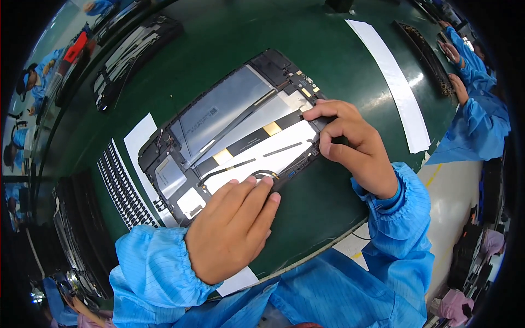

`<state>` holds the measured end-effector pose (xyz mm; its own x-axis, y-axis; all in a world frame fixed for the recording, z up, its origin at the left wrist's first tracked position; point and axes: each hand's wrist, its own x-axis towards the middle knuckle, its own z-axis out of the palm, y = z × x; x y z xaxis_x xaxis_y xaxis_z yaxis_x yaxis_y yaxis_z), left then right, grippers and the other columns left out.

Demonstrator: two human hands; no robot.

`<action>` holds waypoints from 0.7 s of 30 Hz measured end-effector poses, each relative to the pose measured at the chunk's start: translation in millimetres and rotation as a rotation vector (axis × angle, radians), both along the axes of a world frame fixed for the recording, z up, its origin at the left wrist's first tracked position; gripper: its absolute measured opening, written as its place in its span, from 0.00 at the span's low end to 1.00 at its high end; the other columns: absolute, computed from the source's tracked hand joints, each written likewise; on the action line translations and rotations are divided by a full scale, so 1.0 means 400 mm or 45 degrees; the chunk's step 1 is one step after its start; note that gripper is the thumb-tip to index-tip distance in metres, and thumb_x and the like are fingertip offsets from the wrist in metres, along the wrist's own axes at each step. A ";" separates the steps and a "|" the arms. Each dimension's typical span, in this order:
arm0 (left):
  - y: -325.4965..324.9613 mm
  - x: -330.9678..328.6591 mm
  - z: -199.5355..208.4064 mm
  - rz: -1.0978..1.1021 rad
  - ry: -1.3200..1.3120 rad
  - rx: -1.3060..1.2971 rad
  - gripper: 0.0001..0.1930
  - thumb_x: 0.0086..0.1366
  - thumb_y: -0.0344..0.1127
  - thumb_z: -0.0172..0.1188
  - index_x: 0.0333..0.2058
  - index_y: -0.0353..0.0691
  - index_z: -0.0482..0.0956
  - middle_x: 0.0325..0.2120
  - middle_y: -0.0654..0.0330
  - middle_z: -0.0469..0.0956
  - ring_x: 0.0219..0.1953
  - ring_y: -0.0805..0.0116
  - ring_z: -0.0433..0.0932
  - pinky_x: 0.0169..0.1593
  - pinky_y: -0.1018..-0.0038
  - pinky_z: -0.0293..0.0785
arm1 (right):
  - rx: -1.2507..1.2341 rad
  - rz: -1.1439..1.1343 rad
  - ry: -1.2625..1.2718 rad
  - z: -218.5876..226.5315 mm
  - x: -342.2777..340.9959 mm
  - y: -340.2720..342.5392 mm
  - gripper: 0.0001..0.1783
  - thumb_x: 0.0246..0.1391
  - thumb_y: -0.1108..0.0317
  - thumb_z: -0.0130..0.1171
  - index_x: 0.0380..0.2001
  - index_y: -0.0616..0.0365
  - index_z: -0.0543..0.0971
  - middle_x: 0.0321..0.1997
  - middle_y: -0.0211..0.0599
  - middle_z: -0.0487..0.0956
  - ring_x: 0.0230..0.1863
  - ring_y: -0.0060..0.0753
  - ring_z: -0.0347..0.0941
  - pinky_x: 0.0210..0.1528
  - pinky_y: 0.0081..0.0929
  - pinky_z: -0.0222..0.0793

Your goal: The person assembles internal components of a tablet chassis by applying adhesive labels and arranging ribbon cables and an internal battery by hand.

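Observation:
An opened tablet [219,117] lies tilted on the green table, its inside facing up: a large grey battery, black frame, small circuit parts. A black flat flex cable [246,143] with gold patches runs across it. My left hand [232,227] is open, palm down, fingers stretched over the tablet's near edge beside a thin black wire [262,173]. At the right edge my right hand [353,142] is closed. Its index fingertip touches the tablet by the flex cable's end; thumb and another finger meet at the edge, and whatever they pinch is hidden.
Left of the tablet are a white sheet [143,136] and a strip of small black pieces [124,186]. Black tablet housings [82,218] stand stacked at left; another opened device [131,57] lies far left. A long white strip [391,82] lies at right, near a co-worker's hands [458,87].

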<state>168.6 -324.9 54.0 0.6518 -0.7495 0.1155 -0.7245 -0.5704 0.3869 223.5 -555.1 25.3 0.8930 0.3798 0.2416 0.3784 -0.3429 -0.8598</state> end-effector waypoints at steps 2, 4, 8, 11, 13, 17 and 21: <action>-0.006 -0.003 0.001 -0.015 -0.011 -0.012 0.29 0.36 0.27 0.63 0.43 0.30 0.70 0.46 0.46 0.66 0.46 0.49 0.68 0.49 0.59 0.65 | -0.014 0.008 -0.023 -0.002 0.001 0.000 0.02 0.38 0.77 0.52 0.20 0.60 0.73 0.45 0.39 0.71 0.53 0.42 0.59 0.53 0.32 0.54; -0.012 -0.002 0.001 -0.034 -0.022 -0.027 0.29 0.36 0.27 0.63 0.43 0.30 0.70 0.46 0.46 0.66 0.46 0.49 0.68 0.49 0.59 0.65 | -0.074 -0.009 -0.119 -0.006 0.001 0.003 0.01 0.38 0.77 0.52 0.20 0.60 0.73 0.44 0.40 0.71 0.51 0.43 0.60 0.53 0.32 0.54; -0.037 0.020 -0.005 -0.120 -0.106 -0.020 0.28 0.38 0.28 0.62 0.43 0.29 0.69 0.47 0.46 0.66 0.48 0.50 0.67 0.49 0.60 0.65 | -0.069 -0.021 -0.130 -0.008 -0.002 -0.002 0.01 0.38 0.77 0.52 0.20 0.60 0.73 0.44 0.41 0.71 0.51 0.44 0.60 0.53 0.33 0.54; -0.074 0.047 -0.024 -0.162 -0.182 -0.038 0.26 0.40 0.27 0.61 0.42 0.27 0.69 0.47 0.47 0.66 0.48 0.51 0.67 0.50 0.62 0.65 | -0.067 -0.023 -0.128 -0.005 -0.001 0.001 0.02 0.37 0.77 0.53 0.19 0.60 0.73 0.44 0.41 0.72 0.50 0.44 0.61 0.53 0.33 0.54; -0.088 0.059 -0.042 -0.157 -0.239 -0.004 0.23 0.43 0.25 0.59 0.42 0.26 0.70 0.48 0.47 0.66 0.49 0.52 0.66 0.50 0.65 0.65 | -0.053 -0.035 -0.179 -0.006 -0.002 0.004 0.02 0.36 0.78 0.54 0.19 0.61 0.73 0.42 0.41 0.73 0.50 0.44 0.62 0.52 0.33 0.56; -0.093 0.074 -0.051 -0.193 -0.223 -0.048 0.22 0.42 0.24 0.58 0.41 0.26 0.70 0.47 0.47 0.66 0.49 0.52 0.67 0.50 0.66 0.66 | -0.033 -0.087 -0.191 -0.009 -0.004 -0.010 0.02 0.34 0.79 0.55 0.18 0.62 0.74 0.39 0.41 0.75 0.48 0.43 0.66 0.48 0.32 0.61; -0.096 0.075 -0.053 -0.200 -0.243 -0.053 0.21 0.41 0.24 0.59 0.39 0.25 0.71 0.46 0.46 0.68 0.48 0.51 0.68 0.49 0.66 0.67 | 0.216 -0.214 -0.013 -0.021 -0.006 -0.031 0.03 0.33 0.79 0.56 0.18 0.64 0.76 0.36 0.43 0.76 0.43 0.41 0.70 0.43 0.30 0.65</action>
